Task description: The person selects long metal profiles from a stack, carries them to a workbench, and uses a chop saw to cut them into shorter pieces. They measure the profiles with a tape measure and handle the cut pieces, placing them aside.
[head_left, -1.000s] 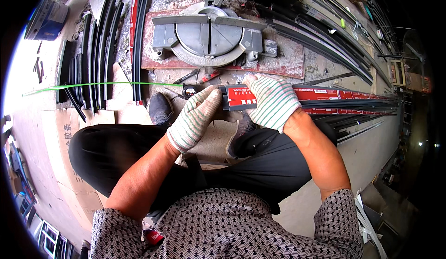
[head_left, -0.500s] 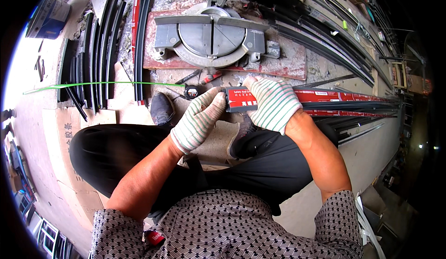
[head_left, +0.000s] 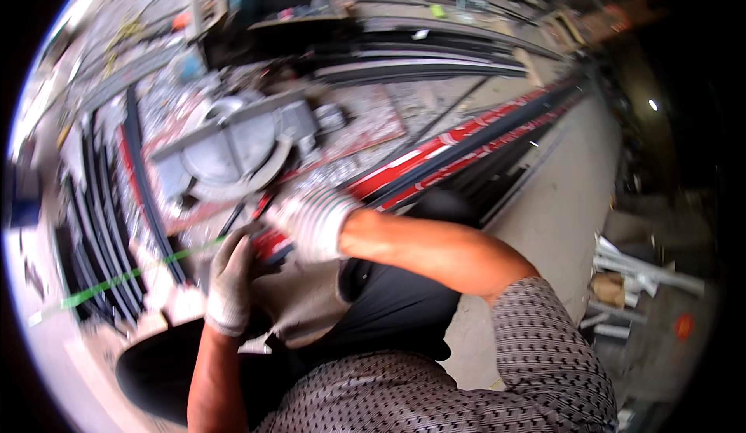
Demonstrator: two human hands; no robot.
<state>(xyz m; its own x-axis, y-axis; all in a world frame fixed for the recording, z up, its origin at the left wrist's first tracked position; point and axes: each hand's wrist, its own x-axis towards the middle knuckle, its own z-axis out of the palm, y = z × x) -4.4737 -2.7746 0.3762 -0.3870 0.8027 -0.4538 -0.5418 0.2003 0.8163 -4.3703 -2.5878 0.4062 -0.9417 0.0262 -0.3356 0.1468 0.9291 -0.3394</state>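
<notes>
And the whole view has swung round! Half a second ago the strips ran nearly level to the right; now they climb steeply toward the upper right, and everything is smeared with motion. The red-and-dark strip (head_left: 273,246) has its near end between the two gloves, low and left of where it sat before. The right hand (head_left: 315,223) has its grip wrapped closed over that strip, as it did earlier. The left hand (head_left: 231,281) has turned more upright, fingers bent, tips right at the strip's end; blur hides whether that grip pinches it or merely touches.

The saw base (head_left: 233,153) now sits tilted, left of the right glove, and the green tape (head_left: 124,277) slants where it lay almost flat.

Containers: the open dark box (head_left: 299,22) beyond the saw shows more of its inside, with small reddish and greyish bits, too blurred to name. The blue bucket (head_left: 23,200) is dim at the left edge, contents unreadable.
</notes>
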